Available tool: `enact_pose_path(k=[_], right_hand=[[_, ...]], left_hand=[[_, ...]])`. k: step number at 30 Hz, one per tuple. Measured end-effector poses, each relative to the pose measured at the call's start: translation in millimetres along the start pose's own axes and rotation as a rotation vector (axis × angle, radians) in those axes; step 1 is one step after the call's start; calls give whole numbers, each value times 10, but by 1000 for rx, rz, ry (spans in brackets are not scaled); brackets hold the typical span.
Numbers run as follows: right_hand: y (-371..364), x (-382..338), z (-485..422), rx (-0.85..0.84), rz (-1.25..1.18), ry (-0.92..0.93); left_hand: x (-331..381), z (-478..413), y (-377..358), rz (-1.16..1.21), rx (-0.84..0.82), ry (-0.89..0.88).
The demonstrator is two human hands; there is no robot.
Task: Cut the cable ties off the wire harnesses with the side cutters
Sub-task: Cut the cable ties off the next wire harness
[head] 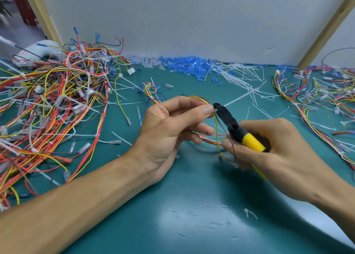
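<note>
My left forearm [76, 205] lies nearest, across the green desk [192, 225], with a snipped bit of tie [249, 213] near my right wrist. My left hand [169, 127] pinches a small wire harness [211, 141] between thumb and forefinger, right at its white cable tie [215, 109], the other fingers loosely curled. My right hand [274, 144] is wrapped round the yellow handles of the side cutters [236, 129], whose black tips touch that tie. Whether the blades have bitten I can't quite make out. A big tangle of harnesses [57, 104] lies to my left and another heap [322, 96] to my right, with loose cut ties [238, 77] and blue sleeves [188, 65] along the back.
</note>
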State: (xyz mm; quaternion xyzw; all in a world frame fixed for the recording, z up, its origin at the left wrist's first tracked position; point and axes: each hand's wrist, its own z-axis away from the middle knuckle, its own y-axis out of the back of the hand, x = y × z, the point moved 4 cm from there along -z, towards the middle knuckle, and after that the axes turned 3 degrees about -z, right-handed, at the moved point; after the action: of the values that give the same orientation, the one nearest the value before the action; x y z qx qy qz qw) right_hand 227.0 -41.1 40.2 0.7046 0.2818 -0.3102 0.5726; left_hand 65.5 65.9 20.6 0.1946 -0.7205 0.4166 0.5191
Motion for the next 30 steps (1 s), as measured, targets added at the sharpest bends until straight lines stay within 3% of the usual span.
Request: enact_pose_path(k=[15,30], right_hand=[[42,-79,46,0,118,-42],[41,-181,52,75,257,37]], left_hand=[[15,18,-12,-34,-7,6],[0,10,21,-94,7,-7]])
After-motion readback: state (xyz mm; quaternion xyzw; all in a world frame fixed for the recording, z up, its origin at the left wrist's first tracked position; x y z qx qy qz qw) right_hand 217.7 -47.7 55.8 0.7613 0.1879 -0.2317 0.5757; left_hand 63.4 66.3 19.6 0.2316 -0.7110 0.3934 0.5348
